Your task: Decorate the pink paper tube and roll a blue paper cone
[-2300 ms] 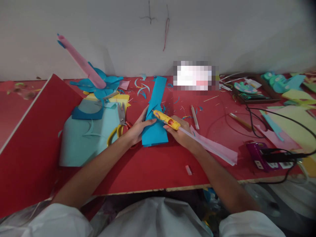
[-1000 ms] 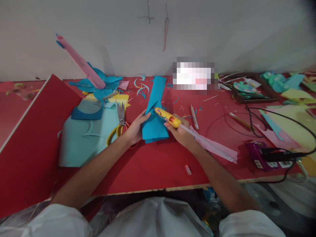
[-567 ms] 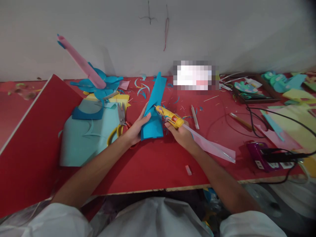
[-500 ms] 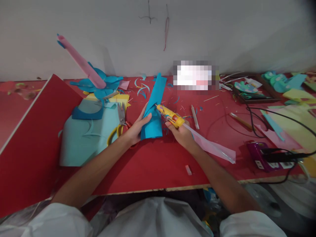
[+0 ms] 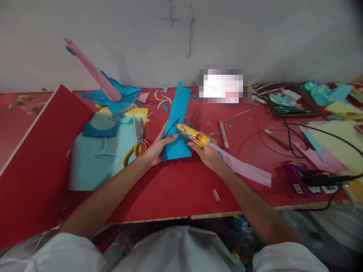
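My left hand (image 5: 159, 146) grips the left edge of a folded sheet of blue paper (image 5: 178, 148), thumb on top. In my right hand (image 5: 209, 153) is a yellow glue gun (image 5: 195, 136), its nozzle at the slanted fold in the middle of the blue paper. A long clear glue stick (image 5: 241, 166) sticks out of the gun's back end, over a pink paper strip (image 5: 251, 173). Scissors (image 5: 138, 139) with yellow and red handles lie just left of my left hand, partly on light-blue paper (image 5: 93, 166). The trigger fingers of my right hand are mostly hidden.
A red board (image 5: 42, 158) leans at the left. Behind it stands a pink paper tube (image 5: 96, 73) on blue paper petals. To the right are a purple power box (image 5: 296, 179) with black cables, a tool tray (image 5: 309, 113) and a pencil-like stick (image 5: 223, 134). Paper scraps litter the red table (image 5: 181, 196).
The blue paper's lower part narrowed as it tilted, then spread flatter again. My left thumb now reaches further right across it. The glue gun's nozzle has shifted slightly left and down along the fold.
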Available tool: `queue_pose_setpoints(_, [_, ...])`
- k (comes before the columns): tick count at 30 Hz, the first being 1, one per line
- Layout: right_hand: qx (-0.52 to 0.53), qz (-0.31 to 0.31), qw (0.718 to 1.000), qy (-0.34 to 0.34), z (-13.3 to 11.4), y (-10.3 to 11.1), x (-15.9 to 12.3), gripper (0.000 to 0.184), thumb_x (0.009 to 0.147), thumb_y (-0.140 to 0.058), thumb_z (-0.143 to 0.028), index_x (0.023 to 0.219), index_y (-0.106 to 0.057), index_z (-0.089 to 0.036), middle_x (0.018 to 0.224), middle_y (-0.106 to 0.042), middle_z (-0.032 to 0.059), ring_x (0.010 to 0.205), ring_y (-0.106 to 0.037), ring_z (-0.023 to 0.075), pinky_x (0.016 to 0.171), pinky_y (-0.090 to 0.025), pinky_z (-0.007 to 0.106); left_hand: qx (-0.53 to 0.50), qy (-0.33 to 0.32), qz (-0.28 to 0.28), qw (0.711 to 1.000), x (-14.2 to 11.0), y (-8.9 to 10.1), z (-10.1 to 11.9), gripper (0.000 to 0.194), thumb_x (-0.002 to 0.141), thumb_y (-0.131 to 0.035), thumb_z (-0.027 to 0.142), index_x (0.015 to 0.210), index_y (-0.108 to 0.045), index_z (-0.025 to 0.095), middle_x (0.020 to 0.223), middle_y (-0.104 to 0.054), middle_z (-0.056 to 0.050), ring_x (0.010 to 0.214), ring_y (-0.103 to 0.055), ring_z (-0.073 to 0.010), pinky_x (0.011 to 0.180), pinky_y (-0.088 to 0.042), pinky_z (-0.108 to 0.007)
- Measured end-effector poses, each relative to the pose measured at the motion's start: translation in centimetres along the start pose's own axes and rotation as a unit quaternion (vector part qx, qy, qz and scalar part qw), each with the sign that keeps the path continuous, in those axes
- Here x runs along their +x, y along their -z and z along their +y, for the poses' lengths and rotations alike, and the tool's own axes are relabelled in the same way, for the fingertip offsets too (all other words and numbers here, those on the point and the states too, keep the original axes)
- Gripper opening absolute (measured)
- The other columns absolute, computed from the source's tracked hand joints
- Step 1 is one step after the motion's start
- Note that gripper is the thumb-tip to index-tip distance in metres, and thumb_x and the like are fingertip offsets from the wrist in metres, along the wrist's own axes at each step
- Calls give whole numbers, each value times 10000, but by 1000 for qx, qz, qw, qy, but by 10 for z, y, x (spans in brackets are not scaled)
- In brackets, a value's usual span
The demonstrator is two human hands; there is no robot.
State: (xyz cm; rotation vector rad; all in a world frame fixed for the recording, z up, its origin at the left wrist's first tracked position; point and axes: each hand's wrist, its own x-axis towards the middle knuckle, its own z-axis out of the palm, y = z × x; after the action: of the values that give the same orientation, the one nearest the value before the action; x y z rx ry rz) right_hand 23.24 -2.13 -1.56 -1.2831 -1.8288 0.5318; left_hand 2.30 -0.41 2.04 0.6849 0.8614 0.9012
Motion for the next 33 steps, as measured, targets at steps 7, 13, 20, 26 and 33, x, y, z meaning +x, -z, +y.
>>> queue_pose_setpoints(7, [12, 2, 1000, -14, -2, 1, 1, 496, 996, -535, -691, 1037, -771, -257, 1014, -795, 106, 954, -764, 304, 834, -629, 435, -8, -19, -22, 1000, 3, 3, -3, 986, 849, -861, 430, 1673, -320, 410, 1491, -676, -55, 1335, -675, -325, 1172, -550, -500])
queue_pose_setpoints(13, [26, -8, 1000, -9, -3, 1, -2, 436, 1002, -565, -651, 1087, -779, -281, 1086, -797, 99, 1049, -754, 311, 917, -634, 461, -53, 13, -29, 998, 9, 5, -4, 821, 965, -560, 740, 1653, -412, 316, 1460, -695, -94, 1364, -652, -351, 1176, -532, -521])
queue_pose_setpoints(20, [14, -14, 1000, -3, -3, 1, -2, 500, 990, -536, -715, 1085, -766, -282, 1062, -792, 104, 1024, -761, 315, 873, -631, 440, -55, 50, -33, 997, 11, 7, -2, 787, 990, -532, 707, 1634, -445, 263, 1411, -725, -109, 1321, -683, -347, 1186, -513, -530])
queue_pose_setpoints(26, [2, -25, 1000, 2, -7, 3, -2, 464, 1004, -535, -674, 1037, -749, -264, 1004, -779, 97, 959, -753, 303, 832, -619, 434, -56, 49, -32, 997, 11, 6, -2, 788, 990, -566, 659, 1643, -432, 239, 1430, -711, -125, 1296, -695, -359, 1185, -515, -542])
queue_pose_setpoints(33, [13, -11, 1000, -5, -7, 2, -2, 490, 1002, -530, -689, 1089, -763, -267, 1040, -788, 102, 985, -756, 305, 854, -618, 428, -55, 47, -7, 997, 10, 5, -2, 797, 986, -619, 613, 1665, -392, 263, 1453, -694, -129, 1283, -701, -359, 1177, -519, -553])
